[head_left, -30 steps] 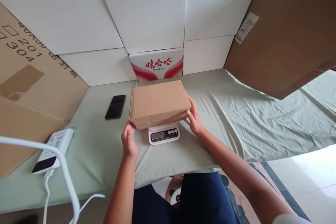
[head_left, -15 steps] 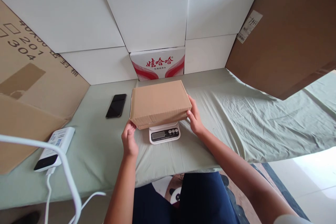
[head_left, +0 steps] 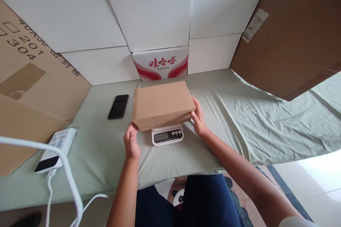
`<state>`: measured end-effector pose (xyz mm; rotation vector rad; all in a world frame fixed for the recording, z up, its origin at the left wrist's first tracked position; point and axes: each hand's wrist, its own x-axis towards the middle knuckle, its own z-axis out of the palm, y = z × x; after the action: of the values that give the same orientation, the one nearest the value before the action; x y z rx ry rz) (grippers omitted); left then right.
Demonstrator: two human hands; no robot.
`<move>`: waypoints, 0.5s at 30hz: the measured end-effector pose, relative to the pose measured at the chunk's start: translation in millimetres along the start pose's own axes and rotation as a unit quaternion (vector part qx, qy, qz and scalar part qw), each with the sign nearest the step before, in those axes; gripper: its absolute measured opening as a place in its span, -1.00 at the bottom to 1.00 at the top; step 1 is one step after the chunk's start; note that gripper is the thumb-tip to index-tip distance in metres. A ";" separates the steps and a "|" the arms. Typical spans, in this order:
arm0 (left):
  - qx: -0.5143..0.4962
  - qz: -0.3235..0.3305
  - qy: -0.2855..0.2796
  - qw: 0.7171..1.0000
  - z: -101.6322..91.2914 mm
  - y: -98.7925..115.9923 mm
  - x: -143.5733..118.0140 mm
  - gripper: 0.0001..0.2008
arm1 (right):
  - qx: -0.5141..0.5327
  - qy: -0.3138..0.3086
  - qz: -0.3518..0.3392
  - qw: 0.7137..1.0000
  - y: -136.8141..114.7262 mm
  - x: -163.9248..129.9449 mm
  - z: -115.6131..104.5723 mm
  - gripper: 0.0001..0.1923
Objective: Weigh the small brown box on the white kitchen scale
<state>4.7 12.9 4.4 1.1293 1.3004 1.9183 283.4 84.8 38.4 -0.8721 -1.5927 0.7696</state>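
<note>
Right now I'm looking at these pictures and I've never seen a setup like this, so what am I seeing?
There's no machine here. The camera sits on a person's head, looking forward and down at their bare hands. The left hand and right hand hold a brown box near its sides, over a white scale; whether it rests there, I can't tell. On the green cloth also lie a black phone and a white device with a cable.
</note>
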 end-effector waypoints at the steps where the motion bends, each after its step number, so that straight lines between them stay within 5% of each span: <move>1: 0.003 -0.001 0.000 1.000 -0.1 0.0 -0.1 -0.31 | -0.002 0.000 0.003 1.000 0.1 0.1 0.0 -0.21; 15: 0.014 -0.016 -0.004 1.000 2.4 5.4 0.4 -0.31 | 0.001 -0.001 0.021 1.000 1.4 -1.3 0.5 -0.20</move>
<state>6.7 12.2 9.9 1.1218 1.3367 1.8756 283.2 84.4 36.5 -0.9070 -1.5795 0.8021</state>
